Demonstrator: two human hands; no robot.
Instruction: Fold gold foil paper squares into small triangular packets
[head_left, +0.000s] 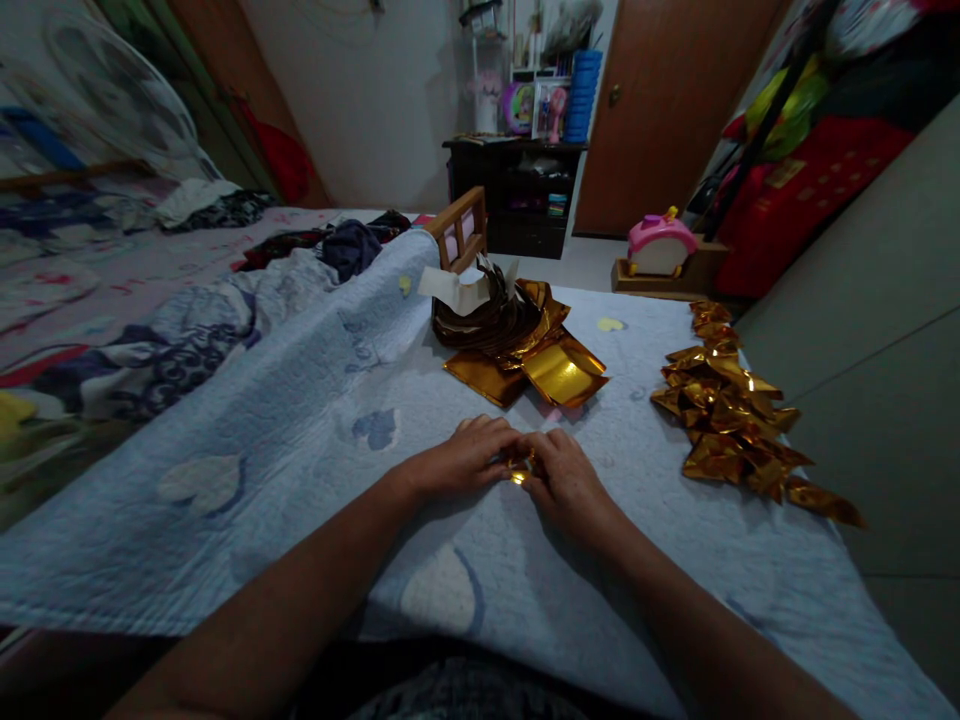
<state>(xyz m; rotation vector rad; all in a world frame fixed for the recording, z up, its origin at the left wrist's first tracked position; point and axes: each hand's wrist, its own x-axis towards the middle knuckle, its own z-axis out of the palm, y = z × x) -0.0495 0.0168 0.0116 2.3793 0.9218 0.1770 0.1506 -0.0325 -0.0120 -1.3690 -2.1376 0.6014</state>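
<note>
My left hand (476, 455) and my right hand (562, 475) meet over the blue quilted cover, fingertips nearly touching. Between them, pinched from both sides, is a small piece of gold foil paper (519, 477); most of it is hidden behind my fingers. Just beyond my hands lies a loose stack of gold foil sheets (499, 325), some curled up with their pale backs showing. One flat gold sheet (566, 372) sticks out at its near right side. Off to the right is a pile of folded gold foil pieces (727, 410) with pointed ends.
The quilted cover (300, 480) with heart shapes spreads under everything. On the left are rumpled clothes (217, 320) and a fan (120, 90). A wooden rail (461, 230) stands behind the stack. Farther back are a dark cabinet (510, 225) and a pink toy (660, 245).
</note>
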